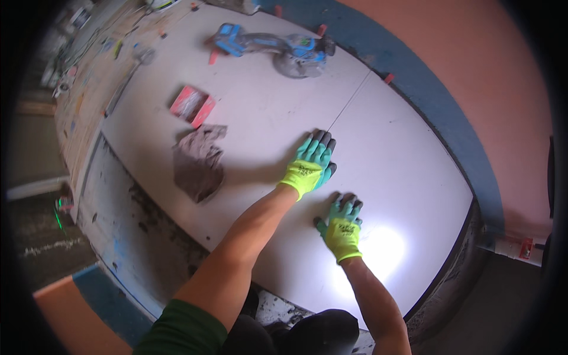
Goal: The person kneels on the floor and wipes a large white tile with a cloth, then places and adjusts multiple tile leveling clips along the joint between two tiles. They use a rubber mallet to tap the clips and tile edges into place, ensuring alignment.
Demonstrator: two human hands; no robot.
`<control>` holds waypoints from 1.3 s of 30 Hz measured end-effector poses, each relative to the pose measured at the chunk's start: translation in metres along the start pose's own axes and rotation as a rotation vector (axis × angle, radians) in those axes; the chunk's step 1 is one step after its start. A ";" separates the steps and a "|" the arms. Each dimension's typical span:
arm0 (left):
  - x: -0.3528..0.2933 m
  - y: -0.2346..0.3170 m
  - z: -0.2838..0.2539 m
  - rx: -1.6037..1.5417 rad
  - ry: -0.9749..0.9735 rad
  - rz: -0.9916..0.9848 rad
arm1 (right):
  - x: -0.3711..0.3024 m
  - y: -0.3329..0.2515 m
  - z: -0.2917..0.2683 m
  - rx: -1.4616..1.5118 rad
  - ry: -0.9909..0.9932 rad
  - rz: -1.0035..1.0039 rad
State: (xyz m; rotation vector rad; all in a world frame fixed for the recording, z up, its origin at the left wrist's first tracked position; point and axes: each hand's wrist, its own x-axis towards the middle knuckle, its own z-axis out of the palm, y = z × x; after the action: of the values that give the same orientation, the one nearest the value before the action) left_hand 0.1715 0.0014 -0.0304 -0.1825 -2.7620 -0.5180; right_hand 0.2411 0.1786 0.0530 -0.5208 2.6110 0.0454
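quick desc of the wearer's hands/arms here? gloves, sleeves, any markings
Both the left hand and the right hand wear knit work gloves: neon yellow-green cuffs and backs, teal fingers, dark grey coated fingertips. Each glove back carries a small dark printed mark. Forearms are bare, with no watch or band visible. A dark green short sleeve shows on the left upper arm.

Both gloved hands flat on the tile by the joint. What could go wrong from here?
1. The left hand presses right at the joint line between the two large white tiles; uneven pressure could leave one edge higher than the other.
2. The angle grinder lies loose on the same tile, and could scratch it or get knocked.
3. The rag and red box also sit on the tile; the right hand is clear of them.
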 end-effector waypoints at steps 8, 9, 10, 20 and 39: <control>0.075 -0.006 0.019 -0.091 -0.053 0.050 | -0.006 -0.011 -0.001 -0.003 -0.008 0.009; 0.074 -0.005 0.018 -0.090 -0.059 0.054 | -0.005 -0.010 -0.009 0.003 -0.048 -0.006; 0.074 -0.006 0.017 -0.086 -0.075 0.054 | 0.000 -0.009 -0.019 -0.005 -0.092 -0.011; 0.085 -0.003 -0.005 -0.135 -0.127 0.040 | 0.271 0.116 -0.170 1.276 0.324 0.420; 0.087 -0.002 -0.007 -0.169 -0.086 0.006 | 0.395 0.175 -0.126 0.139 0.686 -0.015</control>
State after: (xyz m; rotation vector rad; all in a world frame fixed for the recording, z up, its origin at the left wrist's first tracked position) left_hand 0.0913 0.0028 0.0050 -0.2582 -2.7987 -0.7599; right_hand -0.2014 0.1860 -0.0267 -0.5804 3.2371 -0.3817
